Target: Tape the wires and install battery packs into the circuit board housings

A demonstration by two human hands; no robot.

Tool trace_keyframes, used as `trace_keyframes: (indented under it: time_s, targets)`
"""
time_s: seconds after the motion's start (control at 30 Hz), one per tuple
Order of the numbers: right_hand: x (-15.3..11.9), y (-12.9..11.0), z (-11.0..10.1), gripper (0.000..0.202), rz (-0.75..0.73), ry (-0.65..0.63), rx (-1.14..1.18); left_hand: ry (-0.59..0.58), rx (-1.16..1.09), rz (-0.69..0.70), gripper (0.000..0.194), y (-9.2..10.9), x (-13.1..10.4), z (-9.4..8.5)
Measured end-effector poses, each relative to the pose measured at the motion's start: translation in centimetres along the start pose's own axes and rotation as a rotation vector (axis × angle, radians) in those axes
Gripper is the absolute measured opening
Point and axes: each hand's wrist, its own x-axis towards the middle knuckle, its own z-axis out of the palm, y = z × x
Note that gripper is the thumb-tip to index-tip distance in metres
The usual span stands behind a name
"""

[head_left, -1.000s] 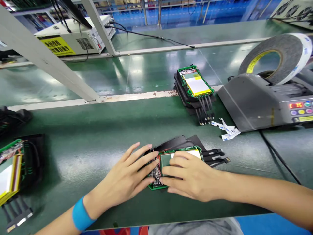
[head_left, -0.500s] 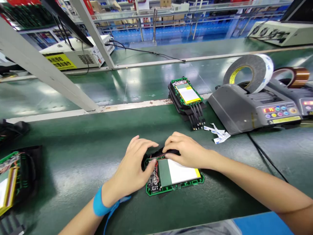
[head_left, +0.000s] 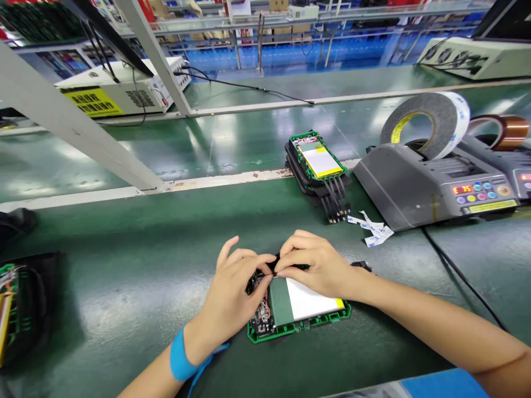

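Note:
A green-framed device assembly (head_left: 307, 318) with a white battery pack and an exposed circuit board lies on the green bench mat in front of me. My left hand (head_left: 234, 293), with a blue wrist strap, rests over the board end, fingertips pinching at the top edge. My right hand (head_left: 313, 262) meets it there, fingers pinched on a small black part at the frame's upper edge. A black cable end (head_left: 360, 266) pokes out to the right of my right hand.
A stack of similar assemblies (head_left: 317, 163) with black cables sits farther back. A grey tape dispenser (head_left: 418, 182) with a large roll stands at right, paper scraps (head_left: 373, 229) before it. More assemblies (head_left: 16, 309) lie at far left. A slanted metal post (head_left: 78, 132) crosses the left.
Both hands lifted from lying flat on the assembly to pinching at its upper edge. The black cables that stuck out to the right are now mostly hidden.

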Motion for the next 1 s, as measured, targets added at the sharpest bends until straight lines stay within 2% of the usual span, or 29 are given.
trace_keyframes:
  time_s: [0.13,0.33,0.63,0.87,0.93,1.0]
  targets:
    - [-0.4,0.1,-0.4,0.012,-0.007,-0.029,-0.064,0.041,0.079,0.074,0.014,0.3,-0.1,-0.5]
    - [-1.0,0.0,-0.7,0.015,-0.115,-0.099,-0.305,0.039,0.213,0.175,0.016,0.9,-0.4,-0.8]
    - [-0.9,-1.1,-0.7,0.019,-0.054,-0.236,-0.466,-0.009,0.244,0.194,0.017,0.7,-0.5,-1.2]
    - [-1.6,-0.7,-0.4,0.021,-0.114,-0.191,-0.502,-0.089,0.153,0.127,0.015,0.9,-0.5,-1.6]
    - [-1.7,-0.7,-0.5,0.022,-0.166,-0.188,-0.520,-0.132,0.137,0.113,0.027,1.1,-0.7,-1.6]
    - [-1.9,-0.6,-0.7,0.021,-0.208,-0.183,-0.524,-0.162,0.144,0.124,0.051,1.2,-1.0,-1.6]
